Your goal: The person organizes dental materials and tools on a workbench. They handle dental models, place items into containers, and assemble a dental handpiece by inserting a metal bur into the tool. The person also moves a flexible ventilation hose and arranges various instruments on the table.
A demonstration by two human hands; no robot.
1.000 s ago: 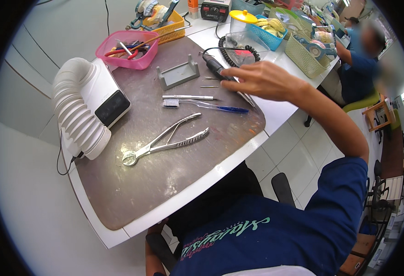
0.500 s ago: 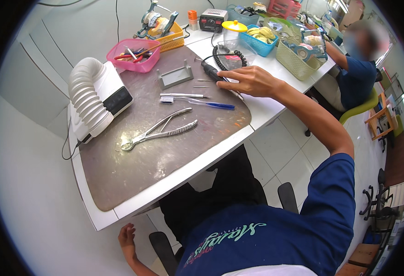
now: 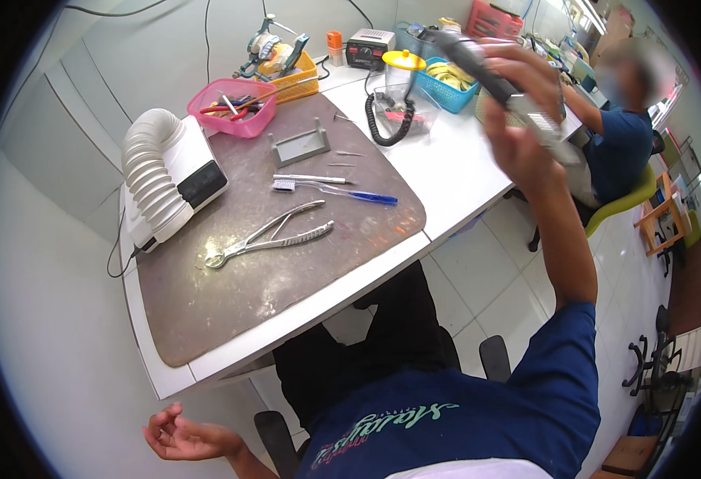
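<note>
My right hand is raised above the right side of the desk, gripping a dark, silver-ended rotary handpiece; both are blurred by motion. My left hand is off the desk at the lower left, palm up, fingers loosely curled and apart, with nothing visible in it. On the brown mat lie metal pliers, a blue-handled toothbrush and a slim white-and-metal instrument. Behind them are thin burs and a grey cradle-shaped stand.
A white unit with a ribbed hose stands at the left. Along the back are a pink basket, a yellow basket, a control box, a coiled black cord and a blue basket. Another person sits at right.
My right hand has lifted the handpiece off the desk, up and to the right. My left hand has moved left and down, turning palm up.
</note>
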